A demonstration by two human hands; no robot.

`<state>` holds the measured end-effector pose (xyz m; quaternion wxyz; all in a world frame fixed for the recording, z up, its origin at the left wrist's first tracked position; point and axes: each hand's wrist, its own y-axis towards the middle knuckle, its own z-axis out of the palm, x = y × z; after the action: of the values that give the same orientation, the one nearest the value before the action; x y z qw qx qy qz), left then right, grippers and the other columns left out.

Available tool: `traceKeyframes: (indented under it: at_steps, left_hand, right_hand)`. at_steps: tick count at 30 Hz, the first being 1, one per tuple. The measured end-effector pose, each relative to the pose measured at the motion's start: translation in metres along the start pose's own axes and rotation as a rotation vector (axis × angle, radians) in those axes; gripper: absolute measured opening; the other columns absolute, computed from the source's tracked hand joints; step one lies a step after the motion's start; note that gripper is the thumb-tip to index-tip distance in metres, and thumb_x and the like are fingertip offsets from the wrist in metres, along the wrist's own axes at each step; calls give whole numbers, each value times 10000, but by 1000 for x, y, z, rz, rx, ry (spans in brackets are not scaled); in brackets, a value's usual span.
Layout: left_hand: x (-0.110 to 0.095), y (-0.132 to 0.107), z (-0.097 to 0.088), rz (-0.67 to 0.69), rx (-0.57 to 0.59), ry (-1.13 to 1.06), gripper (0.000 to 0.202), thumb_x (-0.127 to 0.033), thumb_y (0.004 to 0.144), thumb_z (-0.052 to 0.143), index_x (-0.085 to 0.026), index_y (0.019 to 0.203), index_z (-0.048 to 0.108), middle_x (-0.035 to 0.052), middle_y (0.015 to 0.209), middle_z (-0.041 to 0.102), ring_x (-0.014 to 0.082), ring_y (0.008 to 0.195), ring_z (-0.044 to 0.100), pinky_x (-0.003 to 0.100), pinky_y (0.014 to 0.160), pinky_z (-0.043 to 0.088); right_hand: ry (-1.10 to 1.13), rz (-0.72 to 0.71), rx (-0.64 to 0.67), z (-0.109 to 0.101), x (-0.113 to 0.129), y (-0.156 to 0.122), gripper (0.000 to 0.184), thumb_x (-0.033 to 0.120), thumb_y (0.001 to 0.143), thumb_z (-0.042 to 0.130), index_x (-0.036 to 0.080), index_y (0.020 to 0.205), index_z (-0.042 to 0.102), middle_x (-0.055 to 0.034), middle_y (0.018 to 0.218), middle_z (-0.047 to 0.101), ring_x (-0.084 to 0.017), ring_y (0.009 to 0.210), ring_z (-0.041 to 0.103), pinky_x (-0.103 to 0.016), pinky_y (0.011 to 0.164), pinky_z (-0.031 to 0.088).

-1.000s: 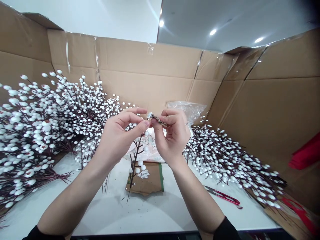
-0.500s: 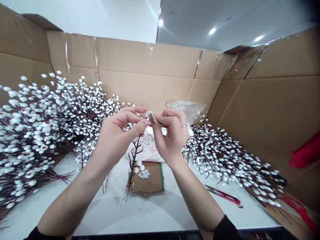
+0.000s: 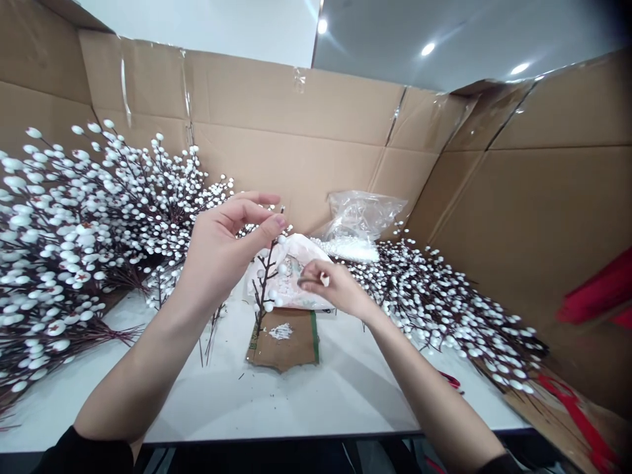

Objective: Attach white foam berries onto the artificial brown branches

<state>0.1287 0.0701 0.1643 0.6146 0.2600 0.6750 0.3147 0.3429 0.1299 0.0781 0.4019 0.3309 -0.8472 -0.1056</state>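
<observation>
My left hand (image 3: 227,243) is raised near the middle, thumb and forefinger pinching a thin brown branch (image 3: 265,283) with white artificial berries. The branch's bare tip pokes up above those fingertips, and its berried part hangs over a torn cardboard piece (image 3: 301,355). My right hand (image 3: 333,283) is lower and to the right, in front of a white-and-pink plastic bag (image 3: 296,245). Its fingers are closed on a small crumpled tube (image 3: 307,282), of which only a dark bit shows. A small heap of white flakes (image 3: 281,331) lies on the cardboard.
Bundles of white-berry branches (image 3: 162,191) stand at the left, with more branches (image 3: 444,303) at the right. A clear plastic bag (image 3: 368,214) sits behind. Red-handled snips (image 3: 450,378) are partly hidden by my right forearm. Tall cardboard walls (image 3: 286,145) enclose the white table (image 3: 217,408).
My right hand has moved down and slightly right, away from my left fingertips, carrying the tube. My left hand stays pinched on the branch. The view has tilted slightly down.
</observation>
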Motion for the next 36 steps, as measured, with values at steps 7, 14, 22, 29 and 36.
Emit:
traceKeyframes:
  at_steps: [7, 14, 22, 29, 36]
  left_hand:
    - [-3, -1, 4, -32, -5, 18, 130, -250, 722, 697, -177, 624, 652, 49, 1018, 677, 207, 956, 622, 378, 863, 501]
    - [-1, 2, 4, -23, 48, 60, 141, -241, 725, 684, -174, 608, 643, 54, 954, 687, 209, 965, 619, 338, 800, 516]
    - [4, -1, 13, 115, 244, 185, 108, -253, 762, 647, -180, 683, 649, 57, 919, 683, 181, 894, 635, 252, 623, 542]
    - [-6, -8, 11, 434, 207, 362, 77, -178, 773, 638, -201, 701, 643, 29, 920, 703, 139, 828, 653, 256, 695, 549]
    - [-10, -10, 8, 510, 267, 373, 90, -123, 769, 633, -197, 717, 638, 25, 915, 704, 131, 826, 655, 240, 708, 543]
  right_hand:
    - [144, 180, 213, 31, -80, -24, 275, 413, 740, 662, 163, 777, 554, 21, 703, 481, -122, 652, 437, -248, 611, 348]
    - [436, 189, 122, 28, -55, -27, 266, 396, 761, 666, 154, 745, 557, 3, 726, 504, -116, 665, 452, -247, 618, 366]
    - [792, -140, -141, -37, 34, 11, 157, 288, 762, 698, 195, 852, 610, 4, 780, 558, -116, 701, 543, -259, 663, 443]
    - [586, -497, -39, -46, 66, 31, 79, 206, 779, 675, 172, 832, 626, -35, 913, 589, -122, 813, 562, -259, 687, 458]
    - [575, -565, -37, -43, 65, 32, 71, 203, 767, 687, 166, 809, 645, -41, 885, 606, -129, 791, 570, -258, 668, 468]
